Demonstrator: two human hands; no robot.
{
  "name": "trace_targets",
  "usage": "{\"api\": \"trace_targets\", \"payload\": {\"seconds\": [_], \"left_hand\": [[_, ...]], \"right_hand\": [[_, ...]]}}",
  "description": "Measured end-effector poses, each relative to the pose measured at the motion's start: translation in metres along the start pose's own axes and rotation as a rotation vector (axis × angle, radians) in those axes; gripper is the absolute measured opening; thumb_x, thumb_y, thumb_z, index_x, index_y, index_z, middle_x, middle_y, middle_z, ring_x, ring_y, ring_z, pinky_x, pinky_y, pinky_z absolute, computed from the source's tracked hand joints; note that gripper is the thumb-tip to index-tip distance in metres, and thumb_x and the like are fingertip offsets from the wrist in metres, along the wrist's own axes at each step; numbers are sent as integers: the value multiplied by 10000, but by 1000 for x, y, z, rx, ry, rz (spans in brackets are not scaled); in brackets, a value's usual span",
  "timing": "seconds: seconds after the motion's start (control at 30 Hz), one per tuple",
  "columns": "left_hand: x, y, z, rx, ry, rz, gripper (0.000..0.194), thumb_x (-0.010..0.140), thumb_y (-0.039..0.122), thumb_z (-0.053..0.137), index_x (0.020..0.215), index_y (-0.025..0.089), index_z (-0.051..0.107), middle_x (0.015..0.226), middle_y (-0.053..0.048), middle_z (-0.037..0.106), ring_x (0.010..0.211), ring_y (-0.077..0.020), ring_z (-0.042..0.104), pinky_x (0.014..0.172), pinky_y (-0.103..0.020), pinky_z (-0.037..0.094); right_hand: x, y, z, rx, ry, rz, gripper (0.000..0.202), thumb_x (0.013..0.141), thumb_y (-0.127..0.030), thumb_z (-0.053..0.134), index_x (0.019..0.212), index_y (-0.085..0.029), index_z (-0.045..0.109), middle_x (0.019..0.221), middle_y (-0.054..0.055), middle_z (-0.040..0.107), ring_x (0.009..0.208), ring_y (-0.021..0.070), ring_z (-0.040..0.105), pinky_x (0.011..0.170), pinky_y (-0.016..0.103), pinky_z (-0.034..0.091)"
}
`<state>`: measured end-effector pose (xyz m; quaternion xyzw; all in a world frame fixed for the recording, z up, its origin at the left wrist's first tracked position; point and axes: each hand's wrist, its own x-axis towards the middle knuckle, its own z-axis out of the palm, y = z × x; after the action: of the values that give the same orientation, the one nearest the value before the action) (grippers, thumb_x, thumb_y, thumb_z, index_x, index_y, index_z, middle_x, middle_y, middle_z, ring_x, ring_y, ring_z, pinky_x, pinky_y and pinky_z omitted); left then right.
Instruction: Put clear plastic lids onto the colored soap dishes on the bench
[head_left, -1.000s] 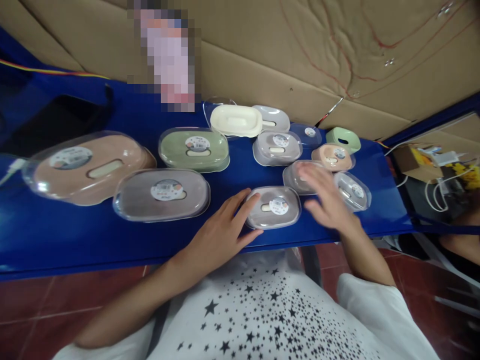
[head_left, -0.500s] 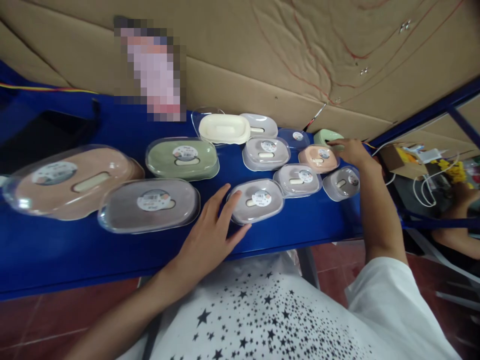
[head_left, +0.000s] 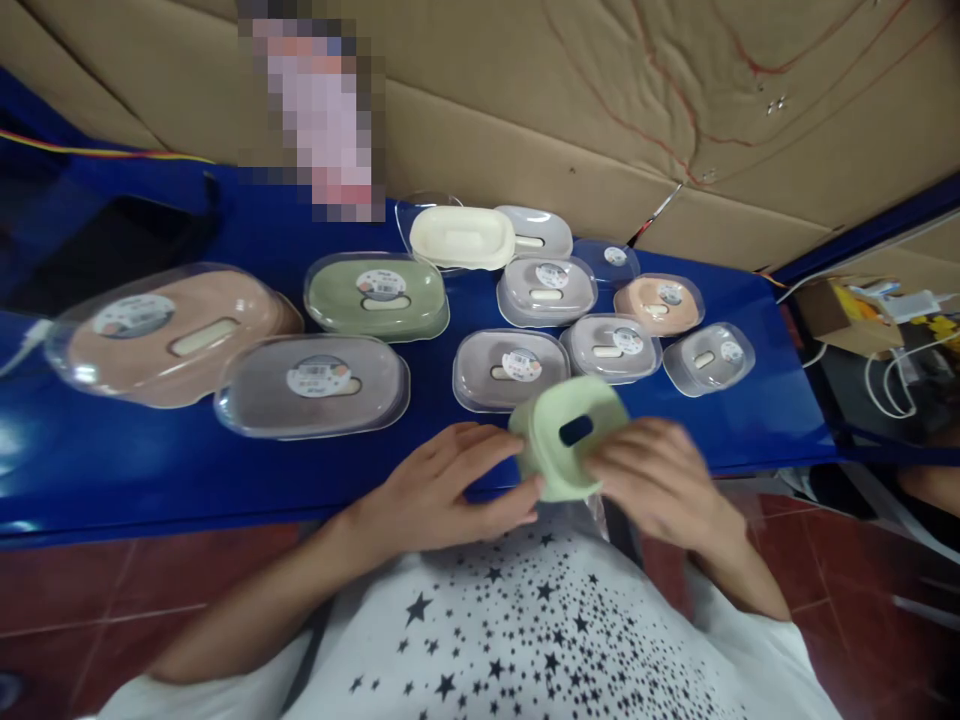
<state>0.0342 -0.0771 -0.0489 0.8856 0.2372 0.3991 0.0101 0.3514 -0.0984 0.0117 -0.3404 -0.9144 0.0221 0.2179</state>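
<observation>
A light green plastic soap dish (head_left: pixel 555 430) with an open oval slot is held tilted over the table's near edge, in front of my body. My right hand (head_left: pixel 660 480) grips its right side, slightly blurred. At its left end, my left hand (head_left: pixel 457 485) has its thumb and fingers closed on the rim. Just behind it lies a grey soap dish (head_left: pixel 480 372) with a clear lid and a round label, partly covered by the green one. Beside that are another lidded grey dish (head_left: pixel 585 360) and a small grey dish (head_left: pixel 712 375).
More lidded dishes stand on the blue table (head_left: pixel 435 420): peach (head_left: pixel 165 370), green (head_left: pixel 337 290), grey (head_left: pixel 247 395) and a smaller peach one (head_left: pixel 637 295). A cream tray (head_left: pixel 465 240) sits at the back by the cardboard wall (head_left: pixel 495 120). A dark object (head_left: pixel 112 255) lies left.
My right hand has brought the green dish from the back right to in front of me. My left hand has moved right, from the grey dish to the green one.
</observation>
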Motion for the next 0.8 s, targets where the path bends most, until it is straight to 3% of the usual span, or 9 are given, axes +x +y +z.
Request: {"api": "trace_targets", "payload": {"seconds": [0.1, 0.23, 0.33, 0.43, 0.53, 0.63, 0.8], "left_hand": [[4, 1, -6, 31, -17, 58, 295, 943, 464, 787, 1190, 323, 706, 1204, -52, 733, 1078, -218, 716, 914, -366, 618], [7, 1, -4, 74, -160, 91, 365, 978, 501, 751, 1262, 280, 692, 1318, -77, 715, 1216, -246, 665, 1028, -388, 552], [8, 1, 2, 89, -345, 73, 280, 1030, 424, 697, 1211, 211, 685, 1294, -88, 725, 1248, -250, 641, 1087, -400, 502], [10, 0, 5, 57, -402, 50, 180, 1048, 356, 668, 1148, 208, 681, 1186, -55, 744, 1167, -228, 655, 1070, -403, 479], [11, -1, 5, 48, -398, 52, 143, 1051, 323, 655, 1136, 211, 682, 1198, -40, 746, 1153, -222, 655, 1066, -411, 461], [10, -2, 4, 36, -384, 42, 140, 1049, 329, 648, 1121, 216, 685, 1189, -38, 747, 1150, -222, 654, 1071, -411, 451], [10, -3, 3, 28, -379, 47, 169, 1062, 356, 623, 1110, 210, 693, 1161, -50, 742, 1133, -218, 654, 1071, -402, 448]], "right_hand": [[0, -20, 29, 96, -99, -17, 692, 1032, -197, 639, 1657, -402, 425, 1171, -6, 820, 1079, 255, 759, 920, 467, 660], [2, -15, 48, 67, -129, -43, 526, 1019, -155, 645, 1478, -413, 633, 1169, -16, 811, 1122, 239, 740, 958, 447, 653], [10, -5, 44, 121, -164, -92, 523, 1025, -208, 668, 1504, -414, 620, 1159, -16, 817, 1104, 229, 751, 939, 443, 665], [31, 19, 24, 187, -99, -68, 578, 1040, -261, 662, 1565, -470, 540, 1173, -33, 821, 1065, 240, 772, 897, 487, 661], [67, 60, 2, 70, 16, 30, 448, 1073, -280, 599, 1484, -455, 628, 1217, -16, 810, 1127, 272, 761, 981, 551, 597], [119, 96, -4, -6, -76, 88, 349, 1115, -369, 495, 1383, -363, 718, 1280, 23, 793, 1240, 297, 714, 1085, 559, 517], [206, 116, 34, -35, -245, 2, 407, 1085, -434, 535, 1428, -267, 678, 1510, 78, 669, 1436, 349, 570, 1164, 563, 414]]}}
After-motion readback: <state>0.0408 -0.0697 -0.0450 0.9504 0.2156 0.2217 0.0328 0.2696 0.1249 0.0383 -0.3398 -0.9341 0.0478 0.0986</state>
